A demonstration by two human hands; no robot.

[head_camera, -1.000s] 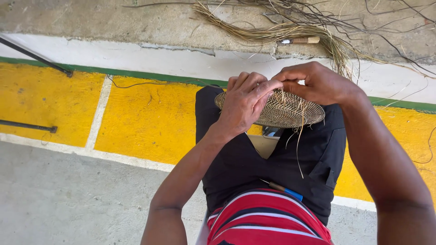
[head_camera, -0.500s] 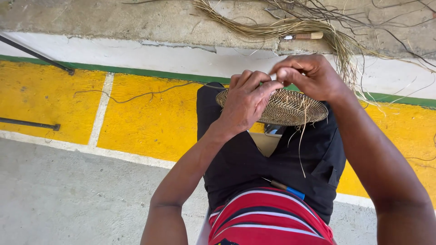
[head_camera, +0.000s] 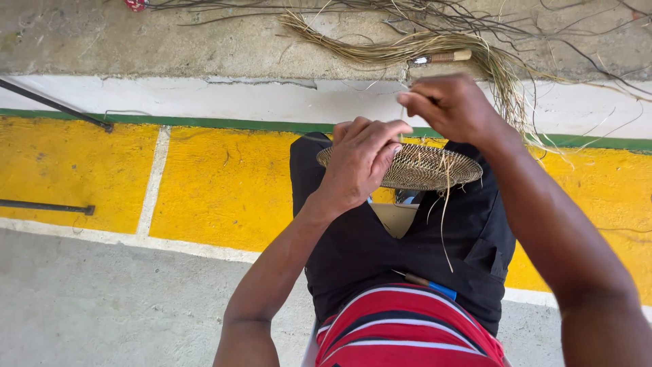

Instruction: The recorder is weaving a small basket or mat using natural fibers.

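**Weaving a round mat on the lap**

Sitting with black trousers [head_camera: 380, 258] stretched out over a yellow-painted floor [head_camera: 224, 190], the person holds a round woven mat [head_camera: 428, 166] just above the knees. The left hand [head_camera: 360, 160] lies over the mat's near-left edge, its fingers [head_camera: 384, 132] curled and pressed together on the rim, gripping it between fingertips and thumb. The right hand [head_camera: 451, 105] is raised just beyond and above those fingers, clear of the mat; its fingers [head_camera: 414, 102] are pinched together on a thin pale strand [head_camera: 405, 115], which is hard to make out against the white kerb [head_camera: 204, 98]. Loose fibre ends [head_camera: 445, 204] hang down from the mat below the right hand's fingers, trailing over the trousers.

Beyond both hands, on the grey concrete ledge [head_camera: 136, 41], lies a long bundle of dry grass [head_camera: 407, 47], and a small knife with a wooden handle [head_camera: 441, 58] rests on it, just past the right hand's fingers. A green stripe [head_camera: 170, 121] runs along the foot of the kerb. Nearer than the fingers, a striped red shirt [head_camera: 407, 333] shows, with a blue-tipped tool [head_camera: 428, 284] lying on the lap. Far to the left of the fingers, two dark metal rods [head_camera: 47, 206] rest on the floor.
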